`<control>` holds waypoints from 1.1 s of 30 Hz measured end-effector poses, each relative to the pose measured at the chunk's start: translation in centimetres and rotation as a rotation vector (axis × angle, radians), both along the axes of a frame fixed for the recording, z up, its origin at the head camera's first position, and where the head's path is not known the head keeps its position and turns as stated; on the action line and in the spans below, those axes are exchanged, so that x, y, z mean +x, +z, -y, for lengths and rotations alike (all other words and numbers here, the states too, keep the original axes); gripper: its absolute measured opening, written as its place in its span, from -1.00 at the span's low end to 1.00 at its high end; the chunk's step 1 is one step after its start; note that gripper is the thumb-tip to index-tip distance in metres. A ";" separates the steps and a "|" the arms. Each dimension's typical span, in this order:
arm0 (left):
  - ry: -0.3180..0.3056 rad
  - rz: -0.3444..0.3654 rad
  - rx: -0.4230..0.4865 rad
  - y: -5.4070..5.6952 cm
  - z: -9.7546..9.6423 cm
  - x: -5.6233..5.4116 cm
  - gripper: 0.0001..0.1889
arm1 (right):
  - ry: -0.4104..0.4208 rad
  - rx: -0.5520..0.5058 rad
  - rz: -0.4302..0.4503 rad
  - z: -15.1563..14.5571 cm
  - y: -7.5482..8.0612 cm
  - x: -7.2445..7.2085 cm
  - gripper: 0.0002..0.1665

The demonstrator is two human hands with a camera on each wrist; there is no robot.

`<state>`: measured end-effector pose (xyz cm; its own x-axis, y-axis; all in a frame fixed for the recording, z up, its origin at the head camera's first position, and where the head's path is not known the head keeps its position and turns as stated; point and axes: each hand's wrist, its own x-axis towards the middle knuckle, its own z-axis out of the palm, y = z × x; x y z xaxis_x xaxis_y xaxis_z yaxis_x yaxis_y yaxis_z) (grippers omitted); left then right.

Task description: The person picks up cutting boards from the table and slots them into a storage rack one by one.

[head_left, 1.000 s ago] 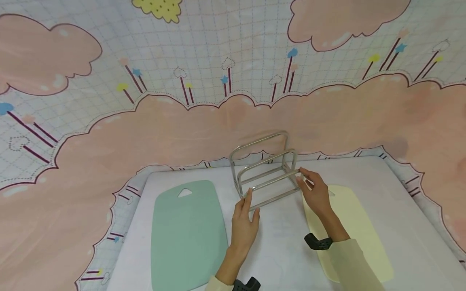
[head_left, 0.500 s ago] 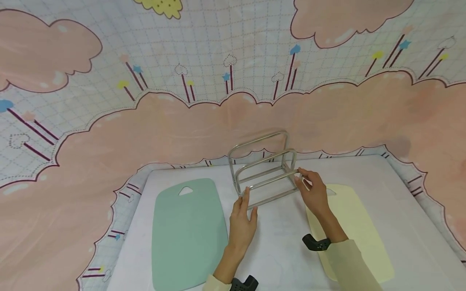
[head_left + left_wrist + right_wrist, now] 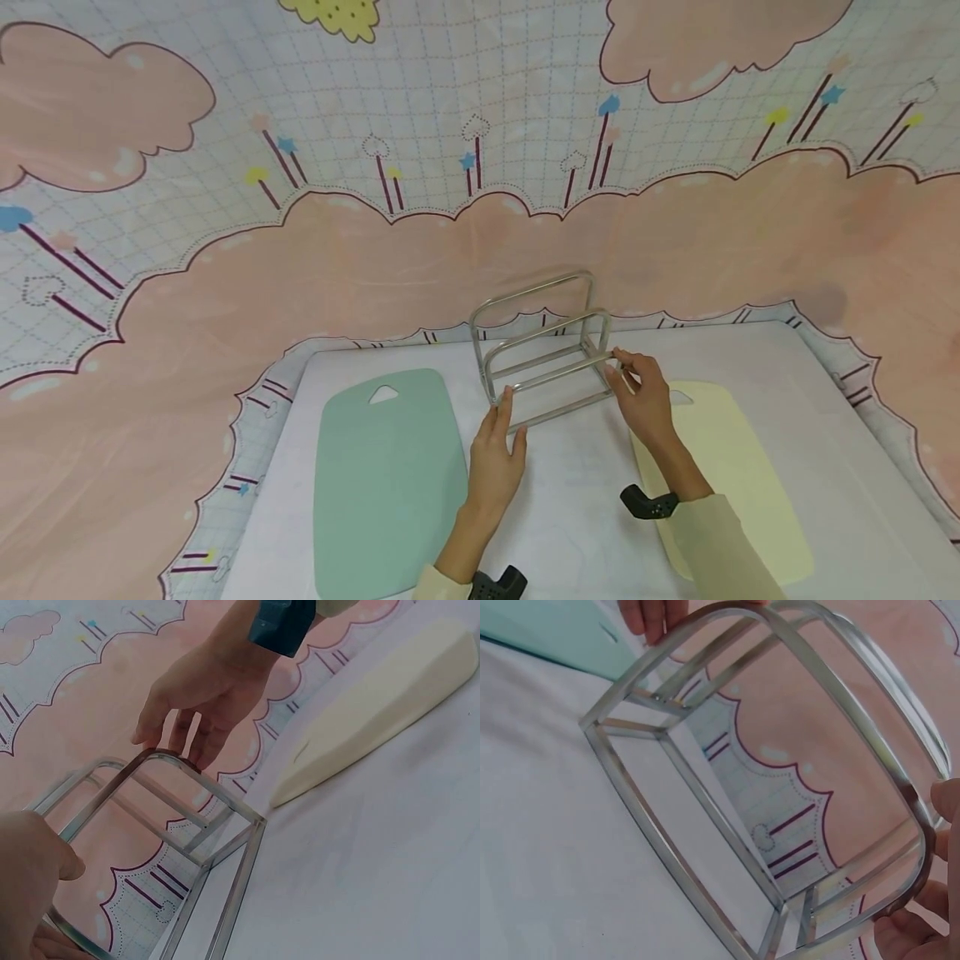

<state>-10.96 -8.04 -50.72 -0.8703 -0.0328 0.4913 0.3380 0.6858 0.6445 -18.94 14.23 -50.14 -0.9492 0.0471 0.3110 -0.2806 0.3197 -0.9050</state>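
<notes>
A silver metal rack (image 3: 551,377) with several upright hoops stands near the far edge of the white table, between two cutting boards. My left hand (image 3: 497,468) holds the rounded left corner of its front hoop; in the left wrist view the thumb and fingers lie on either side of the bar. At the opposite corner, my right hand (image 3: 647,402) grips the same hoop with thumb and curled fingers (image 3: 911,930). A green cutting board (image 3: 390,483) lies flat to the left. The pale yellow cutting board (image 3: 738,475) lies at right, partly covered by my right forearm.
The white table (image 3: 577,517) carries all these things. Behind it hangs a patterned cloth (image 3: 420,267) with peach clouds, close to the rack's back hoop. A black wrist device (image 3: 648,502) sits on my right wrist, another (image 3: 498,583) on my left.
The rack and both hands have shifted very slightly left relative to the cutting boards. Both hands keep their hold; the boards lie as before.
</notes>
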 end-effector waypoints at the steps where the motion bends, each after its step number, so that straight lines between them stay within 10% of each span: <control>1: 0.000 -0.002 0.003 0.0 0.1 0.0 -0.33 | -0.002 -0.003 0.001 0.1 0.0 0.0 -0.58; 33: 0.026 -0.003 -0.013 -0.4 1.8 -0.3 -0.28 | -0.009 -0.003 -0.030 1.3 -0.2 1.1 -0.64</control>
<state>-11.27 -9.79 -51.09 -0.8677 -0.0493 0.4947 0.3219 0.7025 0.6347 -17.88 12.94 -50.31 -0.9392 0.0562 0.3388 -0.3045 0.3198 -0.8972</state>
